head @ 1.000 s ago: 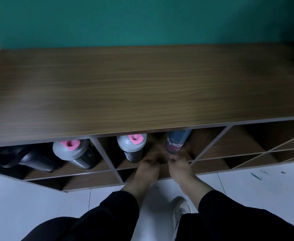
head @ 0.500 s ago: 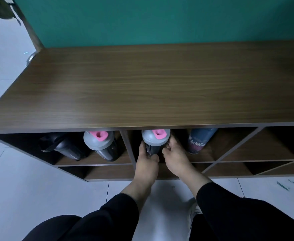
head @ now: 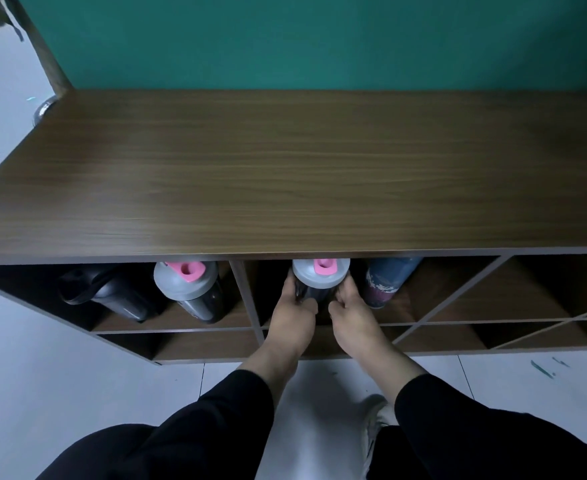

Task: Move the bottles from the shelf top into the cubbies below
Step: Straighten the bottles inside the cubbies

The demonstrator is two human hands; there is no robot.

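Note:
A dark shaker bottle with a grey lid and pink cap (head: 321, 276) stands in the second upper cubby, just under the wooden shelf top (head: 302, 174). My left hand (head: 294, 308) grips its left side and my right hand (head: 351, 311) its right side. Right of it in the same cubby leans a blue and purple bottle (head: 385, 282). In the left cubby lie a second grey-lidded shaker (head: 190, 289) and a black bottle (head: 101, 292). The shelf top bears no bottles.
Empty diagonal cubbies (head: 493, 299) lie to the right and a lower row (head: 209, 344) runs beneath. A teal wall (head: 320, 39) backs the shelf. White tiled floor (head: 42, 375) surrounds it, and a shoe (head: 377, 410) shows between my sleeves.
Both hands have closed around the middle shaker, which now stands more upright. The view has drifted slightly left along the shelf.

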